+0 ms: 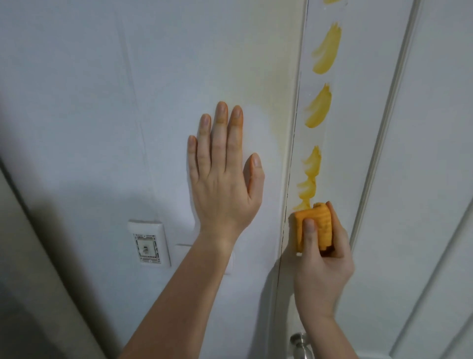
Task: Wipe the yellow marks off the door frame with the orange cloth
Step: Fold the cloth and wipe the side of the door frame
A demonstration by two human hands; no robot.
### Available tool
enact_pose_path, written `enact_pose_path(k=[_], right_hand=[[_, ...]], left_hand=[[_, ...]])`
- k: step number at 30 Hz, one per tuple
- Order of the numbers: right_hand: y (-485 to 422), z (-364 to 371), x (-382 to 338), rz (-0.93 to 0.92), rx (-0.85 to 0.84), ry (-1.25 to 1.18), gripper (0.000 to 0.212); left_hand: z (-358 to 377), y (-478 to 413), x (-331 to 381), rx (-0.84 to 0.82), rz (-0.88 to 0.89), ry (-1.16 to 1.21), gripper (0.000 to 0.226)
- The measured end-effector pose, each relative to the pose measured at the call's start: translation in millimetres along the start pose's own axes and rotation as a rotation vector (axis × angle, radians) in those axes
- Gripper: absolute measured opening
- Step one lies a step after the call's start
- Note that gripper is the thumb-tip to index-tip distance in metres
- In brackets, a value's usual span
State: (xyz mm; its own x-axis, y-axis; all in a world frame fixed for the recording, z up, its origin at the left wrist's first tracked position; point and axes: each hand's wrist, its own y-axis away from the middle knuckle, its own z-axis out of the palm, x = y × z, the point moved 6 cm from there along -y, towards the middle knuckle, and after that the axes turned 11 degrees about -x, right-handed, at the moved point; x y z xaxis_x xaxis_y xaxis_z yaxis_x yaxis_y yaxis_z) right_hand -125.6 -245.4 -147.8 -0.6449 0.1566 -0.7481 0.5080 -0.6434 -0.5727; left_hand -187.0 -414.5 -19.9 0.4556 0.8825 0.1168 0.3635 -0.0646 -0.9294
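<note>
**Cloth at bottom of mark column, left hand flat on wall**

Right hand (323, 252) at about 5 o'clock in view, fingers (308, 234) clenched around a folded orange cloth (313, 226). Cloth pressed against the door frame (358, 115), its top edge touching the lowest yellow mark (309, 179). Thumb lies across the cloth front, other fingertips wrap its right side.

Yellow marks run in a column up the frame strip toward 12 o'clock: one more at mid height (318, 107), a larger one above (327, 50), and a sliver cut off by the top edge (331, 1). All look like slanted brush smears.

Left hand (224, 174) near centre, released and spread flat, palm on the white wall (102, 77), at 9 o'clock from the lowest mark, apart from the frame. Faint yellowish stain (266, 84) on the wall between hand and frame.

Wall switch plate (149, 243) at 7 o'clock from the left hand. Metal door knob (301, 344) at 6 o'clock, bottom edge, just under the right wrist. Dark thin seam where wall meets frame.
</note>
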Motion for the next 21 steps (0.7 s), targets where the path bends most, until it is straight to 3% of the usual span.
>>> enact_pose_path(k=[9,14,21], right_hand=[[8.8,6.3,-2.8,-0.07,-0.052,0.067,0.05],[-7.3,0.9,-13.9,-0.115,0.035,0.034,0.047],[-5.8,-4.7,-9.1,-0.355,0.131,0.325,0.035]], left_hand=[[0.1,-1.1,0.2,-0.009,-0.014,0.009,0.065],[-5.3,-8.4,0.6,-0.009,0.02,0.01,0.065],[-22.3,-55.4,-1.6,0.014,0.06,-0.024,0.065]])
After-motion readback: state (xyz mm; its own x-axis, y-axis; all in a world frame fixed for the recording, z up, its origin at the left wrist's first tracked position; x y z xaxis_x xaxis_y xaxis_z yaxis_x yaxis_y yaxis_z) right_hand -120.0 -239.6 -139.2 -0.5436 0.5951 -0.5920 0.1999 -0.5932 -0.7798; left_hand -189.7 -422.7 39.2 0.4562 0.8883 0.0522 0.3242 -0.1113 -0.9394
